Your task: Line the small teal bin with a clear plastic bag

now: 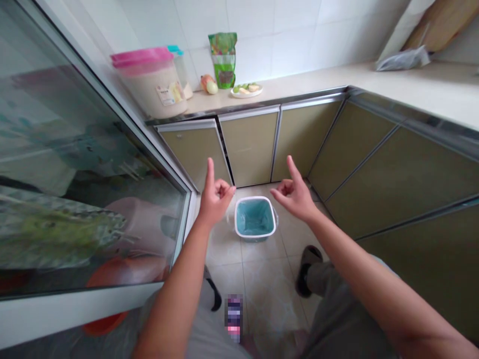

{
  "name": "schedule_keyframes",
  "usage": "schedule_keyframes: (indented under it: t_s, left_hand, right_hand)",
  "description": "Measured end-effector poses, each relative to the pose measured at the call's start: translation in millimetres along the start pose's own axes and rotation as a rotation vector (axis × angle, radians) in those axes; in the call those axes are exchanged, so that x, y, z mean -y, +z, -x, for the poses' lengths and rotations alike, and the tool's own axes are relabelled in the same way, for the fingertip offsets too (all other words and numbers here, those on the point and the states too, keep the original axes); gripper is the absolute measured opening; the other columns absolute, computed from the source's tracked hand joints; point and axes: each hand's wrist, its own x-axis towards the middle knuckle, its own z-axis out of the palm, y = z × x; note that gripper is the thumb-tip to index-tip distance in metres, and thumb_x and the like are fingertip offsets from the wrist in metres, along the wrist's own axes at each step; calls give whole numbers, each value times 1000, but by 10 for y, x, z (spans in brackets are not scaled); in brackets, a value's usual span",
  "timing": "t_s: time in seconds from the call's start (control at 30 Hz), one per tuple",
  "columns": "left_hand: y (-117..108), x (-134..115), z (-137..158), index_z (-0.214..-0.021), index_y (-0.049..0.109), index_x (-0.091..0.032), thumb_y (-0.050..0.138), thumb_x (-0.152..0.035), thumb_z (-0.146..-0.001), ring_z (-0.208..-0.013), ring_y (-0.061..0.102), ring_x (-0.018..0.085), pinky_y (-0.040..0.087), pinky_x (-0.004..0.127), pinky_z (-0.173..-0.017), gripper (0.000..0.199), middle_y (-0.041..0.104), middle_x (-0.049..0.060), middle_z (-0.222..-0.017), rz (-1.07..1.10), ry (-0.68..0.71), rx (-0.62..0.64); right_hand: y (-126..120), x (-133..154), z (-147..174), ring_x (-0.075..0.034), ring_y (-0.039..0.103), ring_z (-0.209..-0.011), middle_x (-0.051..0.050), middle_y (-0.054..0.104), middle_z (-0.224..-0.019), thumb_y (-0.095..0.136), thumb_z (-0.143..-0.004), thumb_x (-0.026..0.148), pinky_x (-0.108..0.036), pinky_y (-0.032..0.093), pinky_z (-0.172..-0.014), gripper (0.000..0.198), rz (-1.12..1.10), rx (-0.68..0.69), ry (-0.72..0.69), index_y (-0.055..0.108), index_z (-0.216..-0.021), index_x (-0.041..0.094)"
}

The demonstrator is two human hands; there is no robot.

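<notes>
Both arms reach forward above the tiled floor. My left hand [216, 195] has its index finger pointing up and its thumb out, the other fingers curled, and nothing in it. A mirrored pose shows in my right hand [294, 193], also holding nothing. Between and below the hands, a teal plastic bin with a white rim [255, 236] stands upright on the floor. Its inside shows no contents that I can make out. Neither hand appears to touch the bin.
A counter [299, 80] carries a pink-lidded container [153, 82], a green pouch [224, 62], onions [210, 86] and a plate of food pieces [246, 90]. Cabinet doors [250, 147] run below it. A glass sliding door [86, 164] borders the left; an orange basin [112, 279] shows behind it.
</notes>
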Motion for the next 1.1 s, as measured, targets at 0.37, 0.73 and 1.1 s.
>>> schedule_keyframes:
  t_s: [0.37,0.73,1.1]
  left_hand:
    - [-1,984,-489,-171,-2,-27,75,-19,-86,-58,45,9,37,23,-60,115,57,-8,-71,-26,-137,3]
    - [-240,1173,520,-99,71,-16,65,-40,-85,-71,57,14,44,25,-67,28,65,2,-79,-194,-436,-17]
    - [-568,1659,928,-138,64,-17,67,-49,-86,-87,71,24,53,33,-80,61,78,11,-103,-573,-804,709]
  right_hand:
    - [62,-928,-79,-13,55,-59,-3,75,-89,73,-85,32,-27,50,-59,110,170,26,187,6,-172,24]
    - [472,-1227,468,-19,68,-79,-4,76,-89,55,-96,33,-27,50,-75,34,547,299,336,74,-123,25]
    - [828,-2003,1140,-27,71,-105,-14,69,-129,49,-101,27,-34,51,-85,34,918,905,300,75,-122,22]
